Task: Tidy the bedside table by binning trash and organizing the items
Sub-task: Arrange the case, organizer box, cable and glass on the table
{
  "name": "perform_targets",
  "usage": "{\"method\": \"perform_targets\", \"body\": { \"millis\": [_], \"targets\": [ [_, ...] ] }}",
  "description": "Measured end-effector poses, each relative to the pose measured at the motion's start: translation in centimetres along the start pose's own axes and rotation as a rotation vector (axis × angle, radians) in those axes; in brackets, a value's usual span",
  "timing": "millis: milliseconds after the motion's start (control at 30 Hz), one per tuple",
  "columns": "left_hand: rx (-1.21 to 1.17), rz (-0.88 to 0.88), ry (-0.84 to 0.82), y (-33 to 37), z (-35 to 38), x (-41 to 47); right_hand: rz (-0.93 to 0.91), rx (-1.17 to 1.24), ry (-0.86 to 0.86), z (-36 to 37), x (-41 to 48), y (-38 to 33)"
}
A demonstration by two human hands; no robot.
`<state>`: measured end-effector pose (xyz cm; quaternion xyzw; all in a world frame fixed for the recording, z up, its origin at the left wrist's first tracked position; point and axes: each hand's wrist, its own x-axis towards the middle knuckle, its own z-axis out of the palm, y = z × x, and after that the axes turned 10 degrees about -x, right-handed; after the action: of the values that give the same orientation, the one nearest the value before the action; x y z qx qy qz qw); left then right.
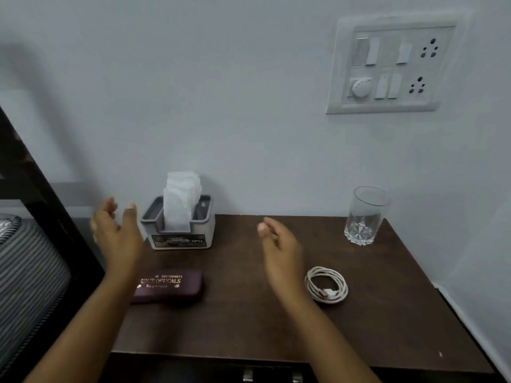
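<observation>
Both hands empty and spread: left hand (116, 233) hovers at the table's (249, 322) left edge beside the tissue holder (179, 225), right hand (279, 244) mid-table. No trash visible; glasses case (168, 286) front-left, coiled cable (326, 284) right of centre, glass (365, 217) back-right corner. Likely a final check: square the case to the edge, leave the glass alone.

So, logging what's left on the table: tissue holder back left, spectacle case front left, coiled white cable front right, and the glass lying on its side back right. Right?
Not quite. In the head view the glass stands upright at back right; everything else matches.
</observation>
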<state>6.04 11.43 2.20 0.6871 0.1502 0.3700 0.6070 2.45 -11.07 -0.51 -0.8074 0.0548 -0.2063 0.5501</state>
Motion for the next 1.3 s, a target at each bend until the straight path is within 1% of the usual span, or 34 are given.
{"method": "perform_targets", "body": {
  "millis": [100, 167, 233, 300, 400, 500, 600, 733, 800, 1000, 1167, 1233, 1300],
  "targets": [
    [0.052, -0.252, -0.116, -1.8, 0.2, 3.6, 0.108, -0.029, -0.189, 4.6, 1.7, -0.9],
    [0.021, -0.375, -0.16, -2.6, 1.0, 4.3, 0.199, -0.016, -0.311, 7.2, 2.4, -1.2],
    [-0.079, -0.455, -0.187, -2.9, 1.6, 4.2, 0.233, -0.005, -0.364, 8.9, 2.5, -1.5],
    [-0.172, -0.5, -0.211, -3.2, 2.0, 4.0, 0.228, 0.004, -0.376, 9.9, 2.3, -1.7],
    [-0.147, -0.468, -0.232, -4.0, 2.1, 4.1, 0.206, 0.007, -0.385, 10.6, 1.7, -1.9],
    [-0.13, -0.424, -0.246, -4.3, 2.1, 3.8, 0.189, -0.03, -0.351, 10.5, 1.6, -1.9],
    [-0.107, -0.354, -0.29, -4.0, 2.6, 3.4, 0.184, -0.027, -0.313, 9.5, 1.6, -2.0],
    [-0.125, -0.332, -0.316, -2.9, 4.1, 2.7, 0.185, 0.029, -0.281, 7.8, 2.1, -2.0],
    [-0.132, -0.318, -0.332, -2.5, 5.0, 2.1, 0.197, 0.02, -0.261, 7.3, 2.3, -1.7],
    [-0.174, -0.405, -0.427, -3.2, 6.5, 0.5, 0.274, -0.042, -0.202, 6.1, 2.4, -0.3],
    [-0.154, -0.405, -0.419, -4.0, 6.8, 0.0, 0.252, -0.038, -0.191, 5.2, 2.0, 0.1],
    [-0.158, -0.407, -0.444, -3.5, 6.8, -0.1, 0.26, -0.035, -0.206, 5.3, 2.0, 0.3],
    [-0.105, -0.401, -0.503, -2.5, 6.2, -0.3, 0.274, -0.029, -0.204, 5.4, 1.6, 0.6]
  ]
}}
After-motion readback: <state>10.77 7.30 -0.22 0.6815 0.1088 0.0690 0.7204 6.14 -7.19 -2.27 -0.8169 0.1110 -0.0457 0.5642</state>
